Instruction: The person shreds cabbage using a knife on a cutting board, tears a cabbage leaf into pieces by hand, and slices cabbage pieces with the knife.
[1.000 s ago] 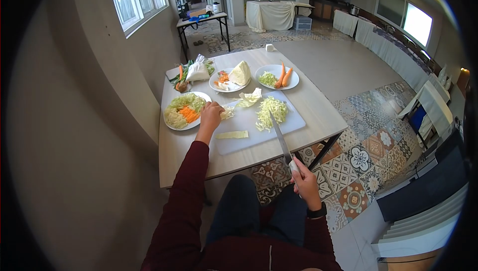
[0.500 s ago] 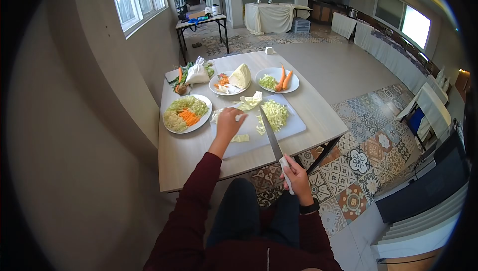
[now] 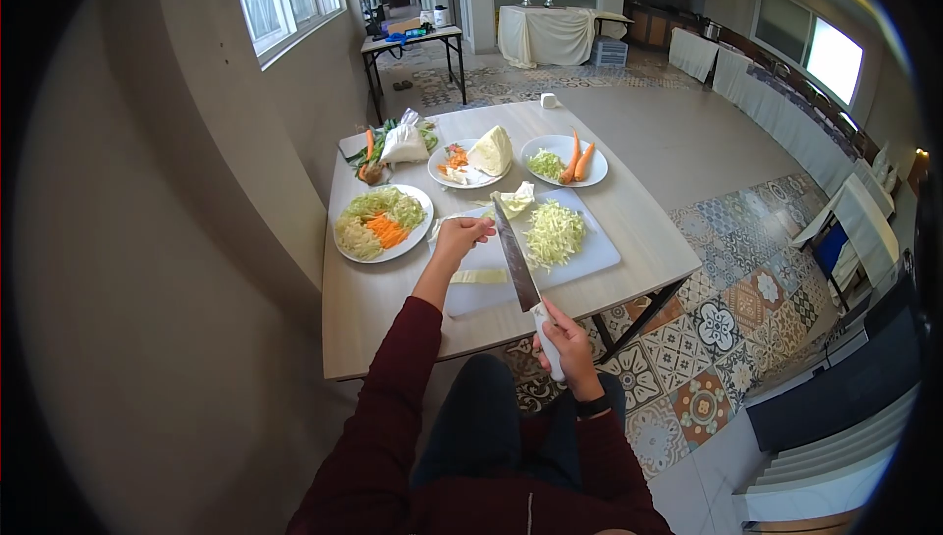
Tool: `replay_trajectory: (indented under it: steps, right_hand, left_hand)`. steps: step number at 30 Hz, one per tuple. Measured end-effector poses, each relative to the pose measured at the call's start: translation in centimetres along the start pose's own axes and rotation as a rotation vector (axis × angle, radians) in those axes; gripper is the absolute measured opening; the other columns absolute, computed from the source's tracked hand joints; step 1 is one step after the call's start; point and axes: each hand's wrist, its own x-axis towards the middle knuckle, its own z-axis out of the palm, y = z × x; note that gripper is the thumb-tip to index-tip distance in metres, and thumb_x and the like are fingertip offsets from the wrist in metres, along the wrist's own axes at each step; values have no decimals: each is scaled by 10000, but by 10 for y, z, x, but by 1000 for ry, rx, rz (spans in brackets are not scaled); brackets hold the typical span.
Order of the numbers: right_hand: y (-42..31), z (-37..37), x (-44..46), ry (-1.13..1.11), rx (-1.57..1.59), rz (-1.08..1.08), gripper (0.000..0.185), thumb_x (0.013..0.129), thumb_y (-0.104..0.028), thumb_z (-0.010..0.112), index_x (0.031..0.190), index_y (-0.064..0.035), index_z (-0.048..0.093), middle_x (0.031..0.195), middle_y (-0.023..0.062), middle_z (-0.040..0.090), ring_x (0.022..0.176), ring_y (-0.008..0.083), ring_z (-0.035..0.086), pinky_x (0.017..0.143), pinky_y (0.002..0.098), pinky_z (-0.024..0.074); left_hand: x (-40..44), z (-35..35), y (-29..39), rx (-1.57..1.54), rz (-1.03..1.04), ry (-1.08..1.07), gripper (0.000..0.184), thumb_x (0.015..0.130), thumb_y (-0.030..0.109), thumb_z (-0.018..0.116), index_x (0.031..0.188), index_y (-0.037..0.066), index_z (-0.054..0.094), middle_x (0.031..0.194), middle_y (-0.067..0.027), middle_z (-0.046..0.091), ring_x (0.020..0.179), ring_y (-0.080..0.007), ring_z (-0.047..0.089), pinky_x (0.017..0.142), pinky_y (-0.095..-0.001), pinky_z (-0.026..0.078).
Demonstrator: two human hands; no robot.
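My right hand point(image 3: 570, 346) is wrapped round the white handle of a large kitchen knife point(image 3: 515, 258), whose blade points away from me over the board. My left hand point(image 3: 464, 237) is closed, fingertips together right beside the blade; whatever they pinch is too small to make out. Beneath both lies a white cutting board point(image 3: 595, 252) bearing a heap of shredded cabbage point(image 3: 555, 234). A loose cabbage leaf point(image 3: 515, 200) rests at the board's far edge, near the knife tip. Closer to me is a flat pale cabbage strip point(image 3: 478, 277).
Left of the board stands a plate point(image 3: 344, 245) of shredded cabbage and carrot. Farther back are a plate with a cabbage wedge point(image 3: 490, 152), another with whole carrots point(image 3: 582, 162), and a white plastic bag point(image 3: 404, 144) among vegetables. A wall point(image 3: 285, 142) runs along the left.
The knife has moved left, away from the shredded heap, and its blade is now beside my left fingertips. My left fingers have drawn together. The whole view has shifted slightly.
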Motion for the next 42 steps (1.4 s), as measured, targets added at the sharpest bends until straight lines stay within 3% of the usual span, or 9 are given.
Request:
replay_trajectory:
  steps: [7, 10, 13, 19, 28, 34, 37, 40, 42]
  right_hand:
    - [3, 8, 8, -40, -36, 27, 511, 1019, -143, 541, 1511, -109, 409, 755, 49, 594, 492, 84, 511, 444, 227, 415]
    - [5, 11, 10, -36, -51, 19, 512, 1016, -138, 548, 1509, -101, 412, 755, 45, 594, 493, 78, 509, 445, 222, 413]
    - [11, 11, 10, -18, -86, 1, 515, 1012, -133, 555, 1505, -91, 415, 754, 37, 594, 494, 69, 505, 446, 218, 411]
    - [20, 8, -4, 35, -125, -7, 524, 1003, -123, 566, 1503, -82, 415, 752, 32, 594, 493, 57, 497, 447, 214, 415]
    - [22, -3, -26, 92, -147, -27, 530, 997, -107, 572, 1501, -66, 412, 765, 39, 599, 492, 65, 495, 453, 213, 419]
    - [12, -4, -42, 164, -236, -17, 488, 990, -92, 574, 1468, -75, 477, 774, 15, 602, 519, 23, 475, 484, 188, 417]
    - [8, -5, -50, 178, -299, -21, 498, 966, -83, 581, 1456, -82, 495, 788, 27, 618, 531, 32, 489, 502, 209, 447]
    - [-10, 0, -62, 198, -486, 17, 500, 938, -97, 598, 1429, -59, 513, 882, 104, 681, 601, 116, 602, 581, 262, 506]
    - [-27, 3, -66, 204, -643, -17, 496, 921, -106, 608, 1406, -45, 526, 984, 169, 706, 715, 209, 678, 671, 305, 535]
  left_hand:
    - [1, -15, 6, 132, -33, -13, 263, 900, 272, 745, 900, 10, 766, 809, -30, 733, 671, -60, 604, 576, -227, 440]
    - [6, -24, -6, -7, -12, -32, 243, 903, 252, 735, 903, 11, 764, 793, -26, 720, 662, -59, 593, 582, -229, 442]
    - [14, -34, -26, 103, 224, 166, 206, 918, 206, 696, 931, 10, 758, 767, -53, 711, 628, -130, 597, 586, -262, 455]
    - [9, -40, -33, 810, 664, 382, 155, 873, 179, 708, 900, 35, 758, 757, -104, 652, 781, -294, 603, 737, -388, 495]
    - [-9, -34, -17, 1043, 398, 407, 93, 771, 179, 780, 725, 108, 740, 782, -26, 657, 849, -262, 584, 774, -410, 430]
    - [-4, -29, -23, 941, 700, 545, 57, 790, 129, 752, 845, 135, 766, 804, -41, 666, 935, -254, 596, 834, -429, 434]
    - [-10, -20, -11, 863, 811, 593, 109, 828, 101, 712, 917, 132, 767, 767, -67, 660, 857, -266, 623, 792, -411, 476]
    - [-12, -24, -7, 683, 600, 358, 51, 860, 125, 711, 890, 98, 742, 700, -104, 628, 702, -290, 617, 674, -386, 493]
    - [-22, -16, 3, 769, 490, 168, 96, 893, 156, 694, 850, 72, 712, 676, -129, 611, 629, -306, 595, 610, -384, 474]
